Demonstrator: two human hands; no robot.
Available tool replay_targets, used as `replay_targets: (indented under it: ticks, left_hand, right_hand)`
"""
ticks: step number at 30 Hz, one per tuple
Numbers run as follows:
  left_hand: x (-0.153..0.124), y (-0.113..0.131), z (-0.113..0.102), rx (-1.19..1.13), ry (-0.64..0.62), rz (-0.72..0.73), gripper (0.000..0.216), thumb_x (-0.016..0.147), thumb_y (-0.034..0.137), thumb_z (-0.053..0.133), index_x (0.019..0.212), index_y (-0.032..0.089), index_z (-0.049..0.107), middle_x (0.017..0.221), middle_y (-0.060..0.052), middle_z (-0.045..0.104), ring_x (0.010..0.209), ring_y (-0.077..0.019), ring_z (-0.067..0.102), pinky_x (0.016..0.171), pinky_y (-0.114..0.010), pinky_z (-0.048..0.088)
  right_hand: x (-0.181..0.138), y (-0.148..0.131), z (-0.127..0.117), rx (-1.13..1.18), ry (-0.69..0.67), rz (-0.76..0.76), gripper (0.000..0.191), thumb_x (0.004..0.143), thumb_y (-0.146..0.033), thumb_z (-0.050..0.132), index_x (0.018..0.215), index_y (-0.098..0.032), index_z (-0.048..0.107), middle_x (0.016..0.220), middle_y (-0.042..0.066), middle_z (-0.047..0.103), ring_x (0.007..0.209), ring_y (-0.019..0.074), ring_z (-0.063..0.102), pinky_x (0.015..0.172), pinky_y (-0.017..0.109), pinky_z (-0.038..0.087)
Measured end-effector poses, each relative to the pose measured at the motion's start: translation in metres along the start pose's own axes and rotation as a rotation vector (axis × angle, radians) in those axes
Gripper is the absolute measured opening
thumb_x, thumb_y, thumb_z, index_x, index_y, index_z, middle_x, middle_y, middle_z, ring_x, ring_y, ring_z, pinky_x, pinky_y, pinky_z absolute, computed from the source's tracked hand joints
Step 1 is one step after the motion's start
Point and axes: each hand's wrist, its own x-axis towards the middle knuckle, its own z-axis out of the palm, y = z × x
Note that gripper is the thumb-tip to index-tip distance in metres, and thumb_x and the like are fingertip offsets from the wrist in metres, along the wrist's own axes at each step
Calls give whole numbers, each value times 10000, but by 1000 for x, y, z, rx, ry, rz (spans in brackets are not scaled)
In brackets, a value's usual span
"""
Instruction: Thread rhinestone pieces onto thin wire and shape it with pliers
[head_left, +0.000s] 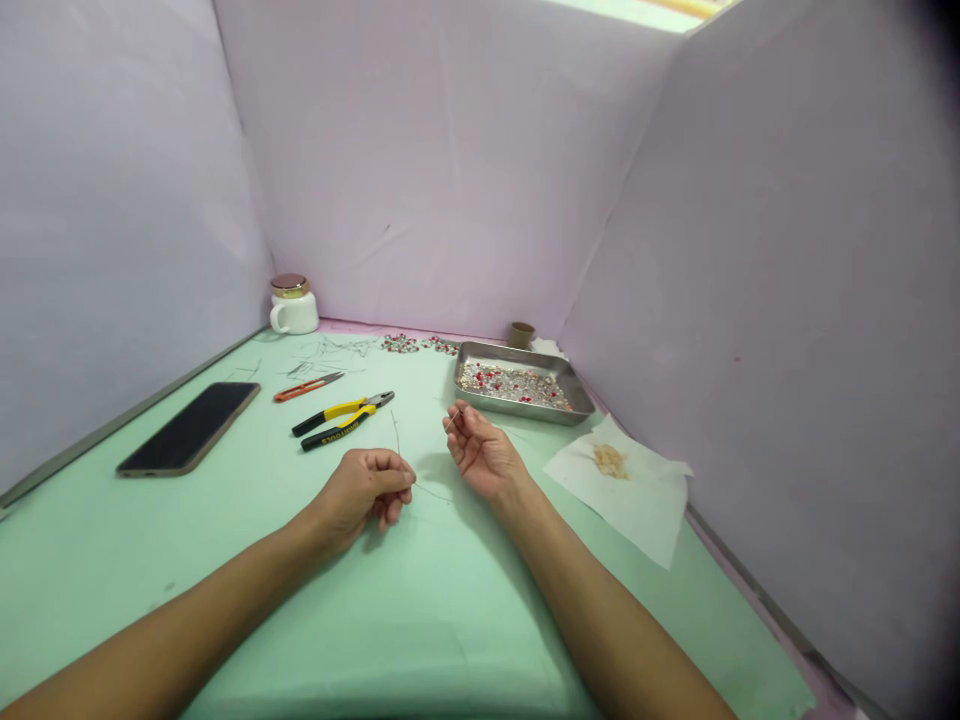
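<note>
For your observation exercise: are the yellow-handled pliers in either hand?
No, the pliers lie on the table, apart from the left hand and the right hand.

Here come two bare hands, the left hand (367, 495) and the right hand (480, 450), each on a slim, uncovered forearm, the left forearm (187, 620) and the right forearm (600, 610) showing bare from wrist right down to the picture's bottom edge.
</note>
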Motion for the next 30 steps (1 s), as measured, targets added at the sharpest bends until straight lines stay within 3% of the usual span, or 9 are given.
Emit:
replay_targets:
  ticks: [17,21,26,30]
  left_hand:
    - [-1,0,-1,22,-3,5,140,654,138,555,520,140,514,329,36,500,251,-50,377,258,-141,276]
    - [-1,-1,-2,25,7,13,133,642,132,555,515,138,514,325,40,490,254,-49,370,259,-142,268]
    - [0,0,-4,26,26,18,110,621,136,572,524,136,521,361,37,506,268,-47,373,255,-139,252]
    - [-1,2,-2,14,23,37,115,623,159,604,534,132,536,378,30,514,280,-51,394,273,-149,289]
  right_hand:
    - [0,1,0,16,-22,39,125,684,-108,627,792,-168,605,691,-33,661,637,87,626,493,137,501]
    - [-1,-2,-1,-91,-36,-17,170,627,-130,680,778,-178,618,705,-34,656,653,83,619,515,137,485]
    - [-4,-9,-1,-403,-55,-137,206,599,-191,706,793,-161,642,739,6,663,677,104,612,565,178,477]
    - [-5,-13,-1,-375,-57,-105,225,590,-178,705,805,-170,640,733,-11,658,659,94,609,557,168,468]
